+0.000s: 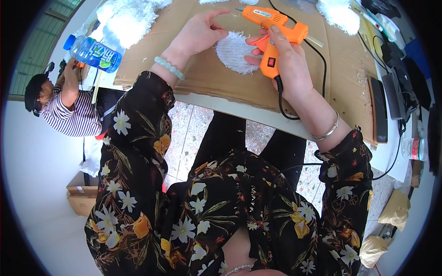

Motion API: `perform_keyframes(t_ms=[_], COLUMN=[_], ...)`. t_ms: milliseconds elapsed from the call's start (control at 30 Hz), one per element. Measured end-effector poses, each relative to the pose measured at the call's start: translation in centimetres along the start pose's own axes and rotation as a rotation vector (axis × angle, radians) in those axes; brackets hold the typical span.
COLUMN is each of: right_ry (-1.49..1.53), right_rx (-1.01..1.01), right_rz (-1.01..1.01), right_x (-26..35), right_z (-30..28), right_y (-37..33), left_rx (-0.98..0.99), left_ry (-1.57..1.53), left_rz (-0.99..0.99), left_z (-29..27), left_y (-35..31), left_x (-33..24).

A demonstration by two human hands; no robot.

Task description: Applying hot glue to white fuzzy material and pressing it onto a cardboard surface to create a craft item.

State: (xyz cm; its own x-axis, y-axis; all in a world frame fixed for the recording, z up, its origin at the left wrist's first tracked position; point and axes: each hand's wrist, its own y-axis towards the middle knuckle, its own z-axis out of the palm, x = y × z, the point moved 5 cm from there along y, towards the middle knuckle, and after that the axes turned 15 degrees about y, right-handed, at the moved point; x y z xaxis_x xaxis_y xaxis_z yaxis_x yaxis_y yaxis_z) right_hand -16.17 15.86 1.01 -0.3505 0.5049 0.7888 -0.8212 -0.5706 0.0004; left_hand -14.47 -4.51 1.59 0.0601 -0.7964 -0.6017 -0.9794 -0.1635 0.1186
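My right hand (294,69) is wrapped round the handle of an orange hot glue gun (271,17), its nozzle pointing left. A translucent glue stick (315,40) juts from the gun's back, and a black cord leaves the handle's lower end. Across from the nozzle is my left hand (200,34), index finger stretched out and apart from the thumb, with nothing visible in it. Between the two hands a round, fuzzy white fabric piece (235,53) with frayed edges lies on a cardboard sheet (193,83). My right fingers partly cover its right side.
White fluffy material (126,20) is heaped at the far left, with another clump (338,16) at the far right. Near the left edge is a blue-capped bottle (94,53). A dark flat case (378,110) lies right. Another person (69,103) in stripes works at left.
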Motion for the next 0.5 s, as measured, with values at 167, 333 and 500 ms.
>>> perform_keyframes(t_ms=[167, 333, 500], right_ry=[-0.029, -0.012, 0.007], right_rx=[-0.024, -0.029, -0.034], right_rz=[0.039, 0.033, 0.044], right_x=[0.3, 0.2, 0.1], right_z=[0.2, 0.0, 0.1], right_y=[-0.4, -0.3, -0.3], left_rx=[0.024, -0.033, 0.014], left_ry=[0.025, 0.023, 0.021], left_rz=[-0.045, -0.015, 0.039], left_z=[-0.2, 0.2, -0.5], left_y=[-0.9, -1.3, -1.7], left_x=[-1.4, -2.2, -3.0])
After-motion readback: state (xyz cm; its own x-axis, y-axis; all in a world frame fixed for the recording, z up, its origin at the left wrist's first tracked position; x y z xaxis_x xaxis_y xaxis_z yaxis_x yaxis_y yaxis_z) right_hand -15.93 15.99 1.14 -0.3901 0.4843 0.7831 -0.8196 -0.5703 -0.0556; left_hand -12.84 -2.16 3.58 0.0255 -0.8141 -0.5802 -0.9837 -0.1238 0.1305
